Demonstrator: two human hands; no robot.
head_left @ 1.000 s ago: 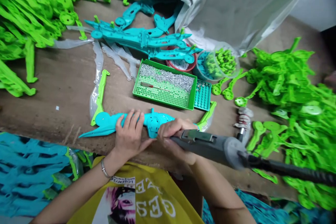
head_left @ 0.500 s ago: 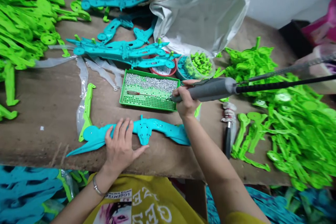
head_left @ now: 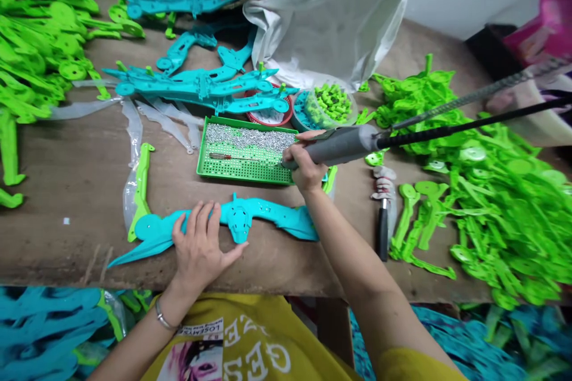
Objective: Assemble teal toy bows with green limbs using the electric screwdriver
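My left hand (head_left: 199,244) lies on a turquoise plastic bow-shaped part (head_left: 286,217), fingers laid over it and thumb stretched to the right. The part rests flat near the table's front edge. My right hand (head_left: 308,169) is closed round a grey electric screwdriver (head_left: 342,146), its nose pointing left over the right end of a green perforated tray (head_left: 241,177). In the tray lie a heap of small silver screws (head_left: 250,136) and a small hand screwdriver (head_left: 220,156). The tip of the electric screwdriver is too small to make out.
Green plastic parts are heaped at left (head_left: 44,47) and right (head_left: 504,208). Turquoise parts (head_left: 196,86), tubs of small green pieces (head_left: 333,104) and a white sack (head_left: 330,24) stand behind the tray. A black-handled hammer-like tool (head_left: 383,232) lies at right. A cable (head_left: 465,122) trails rightward.
The whole scene has shifted slightly left and up as the head moved. Both hands keep nearly the same places relative to the turquoise part and the tray.
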